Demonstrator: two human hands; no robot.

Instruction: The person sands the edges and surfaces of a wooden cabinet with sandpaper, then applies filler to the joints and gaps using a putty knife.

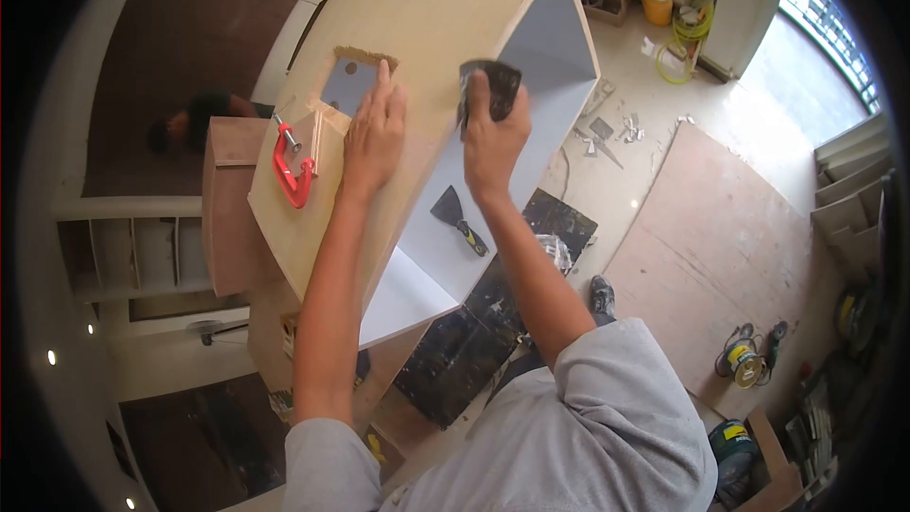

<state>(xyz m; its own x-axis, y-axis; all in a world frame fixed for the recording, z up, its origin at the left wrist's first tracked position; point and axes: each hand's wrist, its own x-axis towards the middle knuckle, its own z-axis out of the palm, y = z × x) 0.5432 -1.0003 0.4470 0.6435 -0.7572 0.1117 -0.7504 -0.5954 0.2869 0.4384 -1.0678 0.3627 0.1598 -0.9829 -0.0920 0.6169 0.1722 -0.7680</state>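
My left hand (374,137) lies on the pale plywood face of a large cabinet box (427,47). Its fingers are stretched out, the index fingertip at the rough edge of a square cutout (349,87). My right hand (495,147) grips a dark, flat rectangular piece (502,85), possibly sandpaper, near the box's front edge; blur hides its exact kind. Left of my left hand, a red C-clamp (294,171) is fixed by a small wooden strip. A putty knife (459,220) with a black and yellow handle rests on the box's white inner face, below my right hand.
A large plywood sheet (711,256) lies on the floor at right, with a power tool (744,360) on it. Scraps and scrapers (602,133) litter the tiles. A yellow container (657,5) and a yellow-green hose (692,33) stand behind. Another person (204,118) is at far left.
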